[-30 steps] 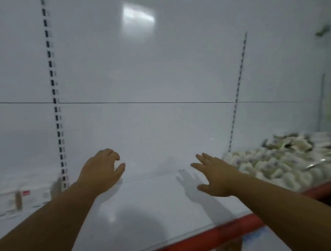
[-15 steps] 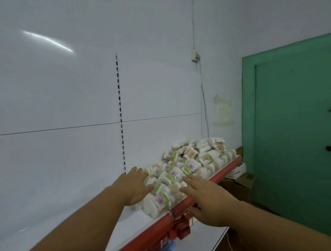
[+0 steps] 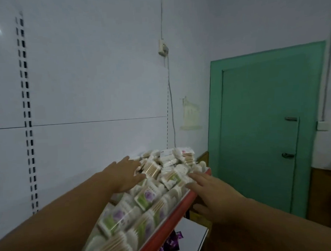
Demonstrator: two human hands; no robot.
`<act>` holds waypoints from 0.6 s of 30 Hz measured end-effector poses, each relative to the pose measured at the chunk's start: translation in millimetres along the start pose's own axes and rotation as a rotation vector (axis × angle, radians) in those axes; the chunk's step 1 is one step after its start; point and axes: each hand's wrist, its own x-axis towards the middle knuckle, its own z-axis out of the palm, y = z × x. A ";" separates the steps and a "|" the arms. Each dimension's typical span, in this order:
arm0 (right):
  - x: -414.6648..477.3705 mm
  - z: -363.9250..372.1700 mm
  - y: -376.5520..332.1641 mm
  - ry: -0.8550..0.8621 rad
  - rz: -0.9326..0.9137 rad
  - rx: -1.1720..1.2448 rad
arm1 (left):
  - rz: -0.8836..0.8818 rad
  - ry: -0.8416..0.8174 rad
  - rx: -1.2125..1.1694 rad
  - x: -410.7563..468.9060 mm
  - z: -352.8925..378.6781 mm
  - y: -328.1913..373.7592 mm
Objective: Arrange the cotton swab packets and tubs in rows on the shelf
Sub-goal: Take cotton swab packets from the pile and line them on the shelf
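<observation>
Nearest, under the left forearm: clear cotton swab packets [image 3: 117,241] lie heaped on the shelf [image 3: 176,211], behind its red front lip. Wooden sticks show through the film; in the closest packet they run roughly along the shelf's length, but further packets lie at mixed angles, some tilted on edge. No rows yet.

Handling, by judgement: light, thin crinkly film, likely slippery against each other; the pile could slide if pushed from one side. Best hold looks to be across the short sides of a packet, thumb opposite fingers, so the stick axis stays level.

Right hand [image 3: 212,194]: fingers spread and empty, palm down over the red lip, fingertips touching or just short of the packets ahead of it; cannot tell which.

Left hand [image 3: 125,173]: open, fingers apart, resting flat on the heap on its wall side, gripping nothing.

Beyond both hands: the heap rises, with a wooden-stick packet [image 3: 151,169] between the hands and what look like round tubs [image 3: 182,170], blurred. Orientation there cannot be read.
</observation>
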 end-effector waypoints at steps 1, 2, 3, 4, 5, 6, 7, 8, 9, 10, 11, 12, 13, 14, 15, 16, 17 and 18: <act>11.1 2.3 14.3 -0.012 0.029 -0.008 | -0.010 -0.023 -0.005 16.0 -3.4 -3.6; 22.3 5.3 28.6 -0.008 0.056 -0.009 | -0.011 -0.027 -0.010 32.0 -7.2 -6.0; 32.7 8.2 42.4 0.007 0.085 -0.001 | 0.000 -0.015 -0.013 47.9 -10.6 -6.8; 42.5 11.0 55.7 0.026 0.116 0.014 | 0.017 0.010 -0.020 63.4 -12.9 -6.2; 51.6 14.0 68.8 0.045 0.146 0.031 | 0.036 0.035 -0.031 77.4 -13.4 -4.3; 59.5 17.7 81.9 0.059 0.174 0.048 | 0.051 0.043 -0.036 88.9 -11.8 -1.0; 66.4 21.8 94.2 0.060 0.201 0.071 | 0.066 0.028 -0.025 99.0 -8.3 3.3; 72.7 26.1 105.7 0.052 0.225 0.101 | 0.084 0.004 -0.001 107.9 -3.4 7.1; 79.5 30.2 116.7 0.043 0.242 0.133 | 0.101 -0.015 0.024 116.0 1.8 9.7; 87.7 33.7 127.7 0.040 0.257 0.164 | 0.117 -0.023 0.033 123.8 6.0 11.4; 97.4 36.8 138.3 0.044 0.272 0.195 | 0.131 -0.021 0.027 130.7 9.4 12.1; 108.1 39.6 149.2 0.053 0.286 0.227 | 0.144 -0.011 0.017 137.6 11.7 12.7; 120.2 42.7 160.2 0.060 0.296 0.263 | 0.155 0.004 0.007 144.7 13.4 13.9; 132.9 46.5 170.6 0.064 0.298 0.296 | 0.163 0.023 0.000 151.9 15.1 15.3; 146.2 50.9 180.1 0.063 0.287 0.326 | 0.165 0.048 -0.009 159.6 16.8 16.5; 158.7 56.3 188.5 0.055 0.265 0.356 | 0.155 0.069 -0.023 166.8 18.1 17.7; 171.6 62.8 197.3 0.041 0.232 0.394 | 0.129 0.081 -0.049 175.7 19.2 19.3; 183.9 70.1 205.6 0.015 0.194 0.435 | 0.090 0.081 -0.102 185.6 19.6 20.4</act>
